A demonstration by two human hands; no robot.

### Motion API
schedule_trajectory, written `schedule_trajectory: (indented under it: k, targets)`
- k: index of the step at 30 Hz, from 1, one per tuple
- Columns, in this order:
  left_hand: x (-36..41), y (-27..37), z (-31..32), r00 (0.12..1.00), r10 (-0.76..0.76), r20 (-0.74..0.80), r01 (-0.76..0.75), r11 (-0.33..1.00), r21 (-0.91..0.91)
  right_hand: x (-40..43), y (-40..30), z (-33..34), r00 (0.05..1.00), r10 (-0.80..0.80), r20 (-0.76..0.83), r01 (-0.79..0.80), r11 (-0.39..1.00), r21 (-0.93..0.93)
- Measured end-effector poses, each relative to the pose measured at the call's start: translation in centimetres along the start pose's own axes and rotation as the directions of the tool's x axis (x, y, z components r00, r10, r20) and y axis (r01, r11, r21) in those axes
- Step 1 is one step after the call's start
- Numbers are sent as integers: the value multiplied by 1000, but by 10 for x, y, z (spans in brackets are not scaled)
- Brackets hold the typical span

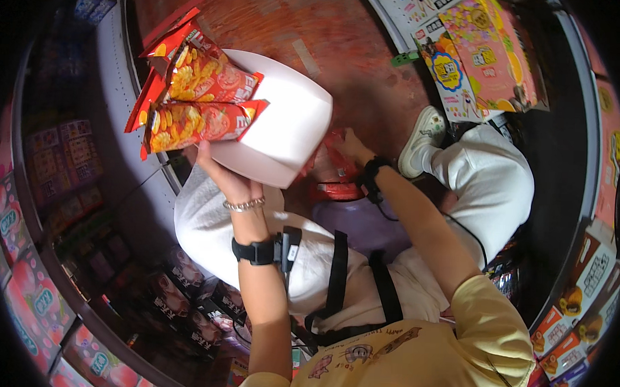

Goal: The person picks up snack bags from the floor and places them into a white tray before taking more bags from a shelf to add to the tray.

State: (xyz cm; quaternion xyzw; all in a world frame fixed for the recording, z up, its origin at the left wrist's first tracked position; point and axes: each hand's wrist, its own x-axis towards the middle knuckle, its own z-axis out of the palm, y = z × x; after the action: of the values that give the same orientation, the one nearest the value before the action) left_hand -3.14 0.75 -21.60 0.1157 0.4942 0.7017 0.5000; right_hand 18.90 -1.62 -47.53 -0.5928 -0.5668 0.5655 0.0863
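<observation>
My left hand grips the near side of a white plastic container, tilted and held up at the upper left. Several red snack bags with pictures of chips stand together at its left end. Lower down, between my knees, my right hand has its fingers on a red snack bag, partly blurred. Another red packet lies just below it, by a purple plastic stool or tub, whose kind I cannot tell.
Shelves with packaged goods curve along the left. Colourful cardboard boxes stand at the upper right, and more boxes line the right edge. The floor is worn red. A thin black cable runs from my right wrist over my leg.
</observation>
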Motion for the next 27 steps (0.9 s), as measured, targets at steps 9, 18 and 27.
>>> schedule_trajectory:
  k: [9, 18, 27]
  targets:
    - [-5, -18, 27, 983, -121, -139, 136, 985, 104, -15, 36, 43, 837, 469, -281, -529, 824, -203]
    - [-10, -25, 36, 981, -172, -93, 176, 983, 42, -25, -18, -1, 701, 356, -618, -445, 895, 11]
    - [-18, -13, 36, 974, -102, 203, 112, 993, -38, -145, -230, -175, 484, -50, -873, 658, 679, 326]
